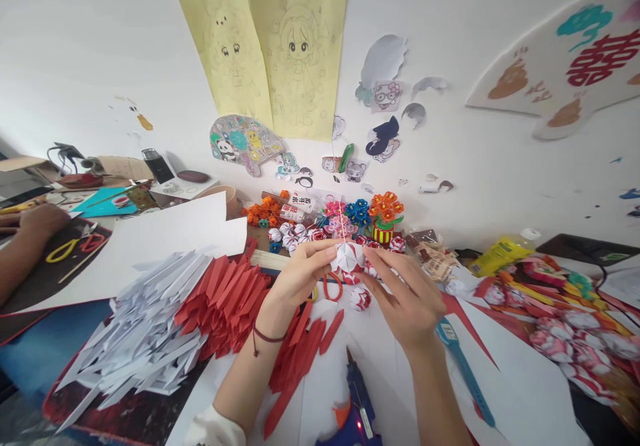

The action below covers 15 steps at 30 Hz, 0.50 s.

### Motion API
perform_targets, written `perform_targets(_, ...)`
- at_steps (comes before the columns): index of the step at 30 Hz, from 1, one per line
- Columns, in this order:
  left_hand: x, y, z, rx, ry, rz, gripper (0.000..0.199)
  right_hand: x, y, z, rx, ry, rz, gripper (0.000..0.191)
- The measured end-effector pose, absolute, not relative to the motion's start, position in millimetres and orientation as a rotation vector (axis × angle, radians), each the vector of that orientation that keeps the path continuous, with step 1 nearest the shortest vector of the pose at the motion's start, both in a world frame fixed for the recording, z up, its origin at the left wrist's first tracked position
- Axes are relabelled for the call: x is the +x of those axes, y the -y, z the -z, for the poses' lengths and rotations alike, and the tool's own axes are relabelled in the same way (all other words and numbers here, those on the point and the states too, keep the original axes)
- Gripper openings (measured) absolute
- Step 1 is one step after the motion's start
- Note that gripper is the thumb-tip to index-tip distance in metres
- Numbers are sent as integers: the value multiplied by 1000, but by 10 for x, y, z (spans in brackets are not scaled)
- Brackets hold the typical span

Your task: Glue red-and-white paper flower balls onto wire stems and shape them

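A white and red paper flower [349, 258], with a thin pale stick or string rising from it, is held between both hands at the middle. My left hand [311, 265] pinches its left side, the fingers closed on it. My right hand [406, 293] grips the right side between thumb and fingertips. Just below them a small red and white flower [359, 298] lies on the white paper. A blue glue gun [359, 399] with a lit red light rests nearer, and red paper strips [300, 349] lie beside my left forearm.
White strips [145, 326] and red strips [227, 299] are piled at the left. Another person's hand [43, 223] is at the far left, near yellow scissors [63, 251]. A blue watch [465, 369] and finished paper flowers [570, 346] lie right. Behind stand a yellow bottle [505, 253] and orange flowers [386, 206].
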<state>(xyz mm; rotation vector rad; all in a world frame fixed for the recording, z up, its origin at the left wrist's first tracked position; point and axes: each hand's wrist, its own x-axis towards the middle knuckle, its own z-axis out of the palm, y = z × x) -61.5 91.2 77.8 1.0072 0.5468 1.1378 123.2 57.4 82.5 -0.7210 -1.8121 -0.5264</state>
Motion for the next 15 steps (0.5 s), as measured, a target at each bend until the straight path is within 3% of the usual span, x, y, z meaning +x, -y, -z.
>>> perform_targets(8,-616,-894,-800,1017,-557,-1132,45,1249,-566,-805,-731,1844,628,64)
perform_targets(15,-659,-923,-762,1145,-605,-1174,43,1324,-579,-810,-720,1888,430,49)
